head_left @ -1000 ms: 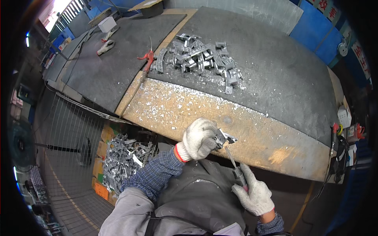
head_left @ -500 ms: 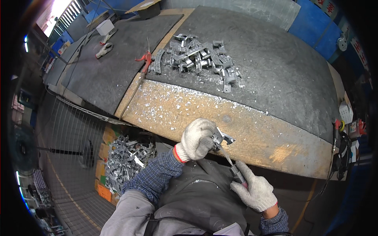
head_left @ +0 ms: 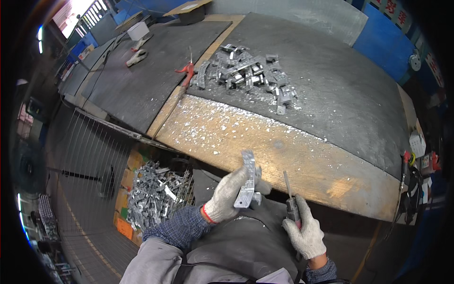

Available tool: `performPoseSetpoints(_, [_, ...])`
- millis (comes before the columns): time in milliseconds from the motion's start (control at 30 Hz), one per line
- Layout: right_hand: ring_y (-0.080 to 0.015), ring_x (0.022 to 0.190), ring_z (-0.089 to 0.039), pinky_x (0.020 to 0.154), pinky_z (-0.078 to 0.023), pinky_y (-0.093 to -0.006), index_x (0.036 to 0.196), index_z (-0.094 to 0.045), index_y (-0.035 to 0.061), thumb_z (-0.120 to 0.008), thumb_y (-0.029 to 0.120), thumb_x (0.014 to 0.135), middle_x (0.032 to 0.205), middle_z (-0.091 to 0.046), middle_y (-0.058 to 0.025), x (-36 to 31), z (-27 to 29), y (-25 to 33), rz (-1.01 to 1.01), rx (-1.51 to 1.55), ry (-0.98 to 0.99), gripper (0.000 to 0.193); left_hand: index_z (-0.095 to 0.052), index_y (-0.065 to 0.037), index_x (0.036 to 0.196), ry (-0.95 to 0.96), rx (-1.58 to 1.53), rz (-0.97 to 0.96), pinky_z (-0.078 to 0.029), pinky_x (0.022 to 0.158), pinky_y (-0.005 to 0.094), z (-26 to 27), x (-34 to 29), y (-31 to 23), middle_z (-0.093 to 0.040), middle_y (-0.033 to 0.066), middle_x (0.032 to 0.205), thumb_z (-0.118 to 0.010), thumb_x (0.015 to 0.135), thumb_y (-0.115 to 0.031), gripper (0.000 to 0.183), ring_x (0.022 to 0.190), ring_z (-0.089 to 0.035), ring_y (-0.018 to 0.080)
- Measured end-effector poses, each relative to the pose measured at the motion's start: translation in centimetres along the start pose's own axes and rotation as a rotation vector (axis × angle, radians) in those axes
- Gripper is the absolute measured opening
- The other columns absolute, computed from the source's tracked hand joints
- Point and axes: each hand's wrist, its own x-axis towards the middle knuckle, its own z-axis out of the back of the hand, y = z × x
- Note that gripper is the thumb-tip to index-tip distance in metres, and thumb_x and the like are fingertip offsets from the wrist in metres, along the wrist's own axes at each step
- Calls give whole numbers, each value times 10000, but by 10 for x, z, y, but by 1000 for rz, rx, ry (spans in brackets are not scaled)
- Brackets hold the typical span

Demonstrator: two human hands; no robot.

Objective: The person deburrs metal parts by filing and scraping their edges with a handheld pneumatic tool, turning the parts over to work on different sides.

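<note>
My left hand (head_left: pixel 228 193), in a white knitted glove with a red cuff edge, is closed on a silvery cast metal bracket (head_left: pixel 247 182). The bracket is a long, slightly curved piece with tabs on its right side, held upright above the front edge of the workbench. My right hand (head_left: pixel 305 232), gloved too, grips the dark and red handle of a narrow-bladed hand tool (head_left: pixel 286 184). Its flat blade points away from me, to the right of the bracket and apart from it.
Similar metal brackets (head_left: pixel 250 71) lie heaped on the black mat (head_left: pixel 340 90). Bright metal flakes cover the wooden bench edge (head_left: pixel 213 125). A red air gun (head_left: pixel 187 73) lies left of the heap. Below left stands a crate (head_left: pixel 122 208) full of metal parts (head_left: pixel 153 194). Gloves (head_left: pixel 137 57) lie farther back.
The blade has come away from the bracket. My left hand has turned the bracket so its long face shows. My right hand has tipped the tool more upright. The whole view has shifted slightly.
</note>
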Motion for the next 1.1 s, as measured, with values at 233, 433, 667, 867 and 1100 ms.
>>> performPoseSetpoints(233, [-442,994,-808,906,-636,-485,1655,-464,37,-822,306,952,1088,-820,-232,-4,-20,4,43,-26,17,834,-607,69,1273,-95,159,0,-630,955,442,16,-41,42,-767,268,1100,-618,1115,-324,424,1002,-764,312])
performPoseSetpoints(433, [-435,842,-803,765,-641,-503,1654,-465,37,-815,324,965,972,-810,-224,7,-33,8,91,-90,134,824,-611,49,1334,-189,100,-6,-630,880,437,20,-37,68,-719,149,943,-520,1191,-388,469,854,-724,247])
performPoseSetpoints(667, [-439,784,-788,713,-630,-510,1655,-465,40,-802,346,978,857,-782,-208,7,-41,5,92,-111,150,816,-633,3,1333,-220,-22,138,-623,833,394,26,-37,72,-728,121,1026,-493,1201,-415,460,878,-728,219])
performPoseSetpoints(867, [-437,759,-785,694,-631,-508,1659,-459,31,-796,344,983,848,-779,-207,3,-39,5,61,-154,194,818,-666,-64,1314,-288,-75,43,-580,742,307,18,-20,85,-729,52,1038,-474,1207,-390,392,873,-704,148])
performPoseSetpoints(1100, [-417,734,-779,670,-627,-506,1649,-487,51,-802,355,983,820,-759,-191,5,-41,10,96,-208,204,797,-667,-73,1280,-294,-164,24,-568,723,298,25,-16,94,-727,41,1007,-478,1209,-377,365,852,-692,136])
